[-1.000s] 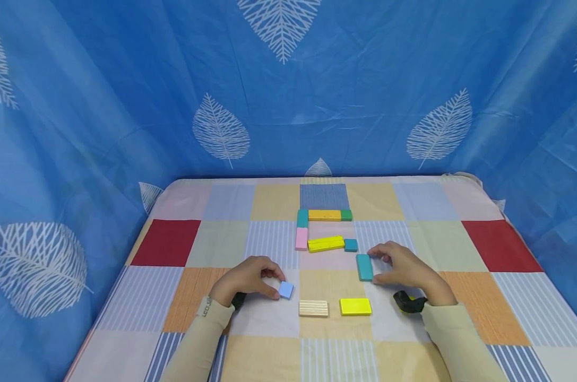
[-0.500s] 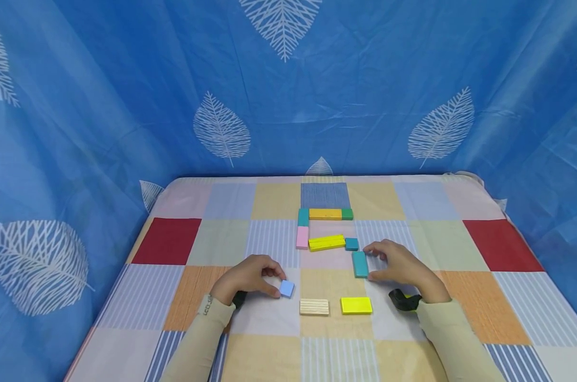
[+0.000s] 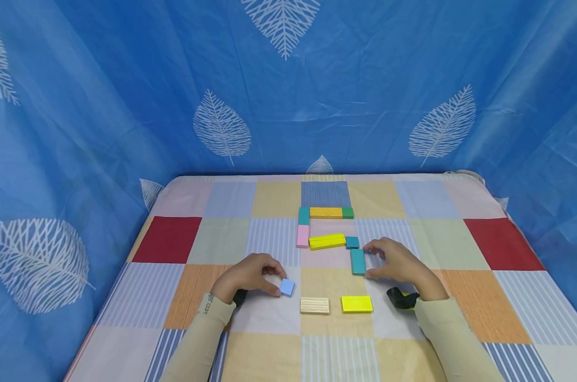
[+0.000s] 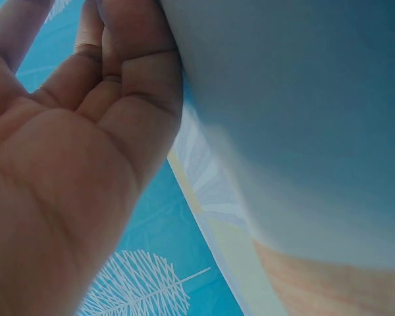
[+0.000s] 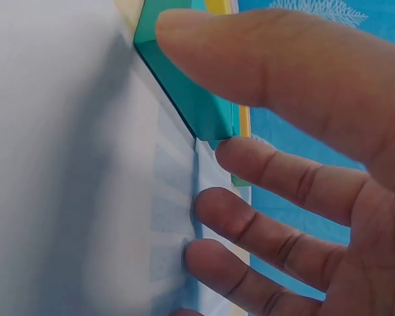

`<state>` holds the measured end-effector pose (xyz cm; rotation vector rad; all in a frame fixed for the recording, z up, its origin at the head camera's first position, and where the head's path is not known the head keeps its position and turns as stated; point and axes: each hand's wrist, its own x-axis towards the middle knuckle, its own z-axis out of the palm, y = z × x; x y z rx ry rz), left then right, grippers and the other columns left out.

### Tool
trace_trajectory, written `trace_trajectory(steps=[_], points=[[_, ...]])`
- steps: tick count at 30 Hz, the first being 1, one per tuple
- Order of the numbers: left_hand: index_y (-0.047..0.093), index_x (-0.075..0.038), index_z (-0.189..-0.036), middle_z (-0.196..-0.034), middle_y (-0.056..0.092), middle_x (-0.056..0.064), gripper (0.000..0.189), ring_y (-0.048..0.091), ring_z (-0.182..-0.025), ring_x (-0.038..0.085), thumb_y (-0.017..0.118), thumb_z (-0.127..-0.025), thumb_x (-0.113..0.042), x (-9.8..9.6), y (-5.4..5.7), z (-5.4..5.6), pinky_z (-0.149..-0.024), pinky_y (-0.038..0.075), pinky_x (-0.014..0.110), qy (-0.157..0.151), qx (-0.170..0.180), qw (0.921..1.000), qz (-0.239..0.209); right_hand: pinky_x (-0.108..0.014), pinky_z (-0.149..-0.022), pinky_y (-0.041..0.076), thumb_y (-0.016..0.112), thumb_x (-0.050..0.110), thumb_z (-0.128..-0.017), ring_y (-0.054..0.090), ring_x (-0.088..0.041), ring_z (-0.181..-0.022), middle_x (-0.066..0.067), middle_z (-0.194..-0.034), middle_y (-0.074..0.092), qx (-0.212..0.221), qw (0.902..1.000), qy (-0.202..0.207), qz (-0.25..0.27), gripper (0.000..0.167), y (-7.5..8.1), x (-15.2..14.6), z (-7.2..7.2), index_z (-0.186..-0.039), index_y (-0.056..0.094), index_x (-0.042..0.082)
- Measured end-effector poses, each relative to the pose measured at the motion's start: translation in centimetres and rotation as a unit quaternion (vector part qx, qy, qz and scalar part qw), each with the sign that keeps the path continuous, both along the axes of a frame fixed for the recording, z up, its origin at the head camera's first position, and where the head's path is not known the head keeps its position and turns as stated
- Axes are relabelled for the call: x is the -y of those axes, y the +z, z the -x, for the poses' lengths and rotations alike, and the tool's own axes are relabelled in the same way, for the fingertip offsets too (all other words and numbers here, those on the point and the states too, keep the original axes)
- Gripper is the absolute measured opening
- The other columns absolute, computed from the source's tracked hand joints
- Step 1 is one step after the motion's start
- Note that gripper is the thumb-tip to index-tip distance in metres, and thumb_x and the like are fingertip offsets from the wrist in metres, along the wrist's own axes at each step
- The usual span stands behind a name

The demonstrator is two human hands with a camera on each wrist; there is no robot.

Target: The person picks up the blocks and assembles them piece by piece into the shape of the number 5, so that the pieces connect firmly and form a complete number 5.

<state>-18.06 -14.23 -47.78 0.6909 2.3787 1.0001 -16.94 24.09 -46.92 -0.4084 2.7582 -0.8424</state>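
On the left, my left hand [image 3: 252,276] has its thumb and index finger at the left side of a small light blue block [image 3: 287,287], pinching it on the cloth. The left wrist view shows the hand's curled fingers [image 4: 141,85], but not the block. My right hand [image 3: 400,262] holds a flat teal block [image 3: 358,262] between thumb and index finger at its right side. From the right wrist, the thumb lies against the teal block [image 5: 191,85] and the index fingertip touches its end. A small dark-teal block [image 3: 352,242] lies just beyond.
Beyond my hands lie a yellow ridged piece [image 3: 327,241], a pink block [image 3: 302,236], another teal block [image 3: 304,216], an orange block [image 3: 325,213] and a green block [image 3: 347,213]. Closer are a striped wooden block [image 3: 314,305] and a yellow block [image 3: 356,304].
My right hand has slid the teal block left and slightly away from me, and it now sits straighter, close to the dark-teal block. The left hand and light blue block have hardly moved.
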Motion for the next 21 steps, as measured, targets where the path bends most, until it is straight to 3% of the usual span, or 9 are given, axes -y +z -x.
trace_trajectory(steps=[21], points=[[0.082, -0.009, -0.101, -0.092, 0.066, -0.006, 0.026, 0.051, -0.089, 0.013, 0.097, -0.08, -0.01, -0.02, 0.07, 0.0, -0.085, 0.047, 0.028, 0.001, 0.002, 1.0, 0.003, -0.05, -0.09, 0.054, 0.098, 0.017, -0.078, 0.057, -0.028, -0.095, -0.013, -0.111, 0.068, -0.005, 0.9999, 0.009, 0.011, 0.056, -0.06, 0.35, 0.33, -0.124, 0.072, -0.003]])
